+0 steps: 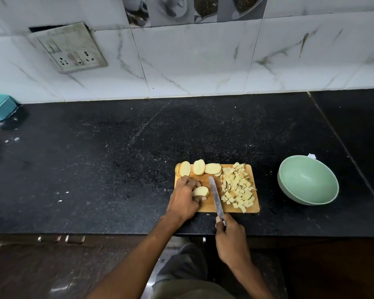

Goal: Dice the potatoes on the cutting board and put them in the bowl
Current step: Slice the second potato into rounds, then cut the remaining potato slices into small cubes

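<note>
Wooden cutting board flat on a black speckled counter, near the front edge. Left hand on the left part of the board, fingers curled round a potato slice, holding it down. Right hand just off the board's front edge, fingers wrapped tight round the handle of a knife. Blade stretched out over the board, tip pointing away, just right of the held slice and left of the cut pieces. Blade touching the board or not: cannot tell.

Three more potato slices in a row along the far edge of the board, the leftmost one hanging a bit over the corner. Big pile of diced potato all over the right part of the board, some bits with brown skin.

Pale green bowl on the counter to the right of the board, apart from it, nothing inside.

Blue tub far off to the left by the wall. Socket plate up on the white marble tiles.
</note>
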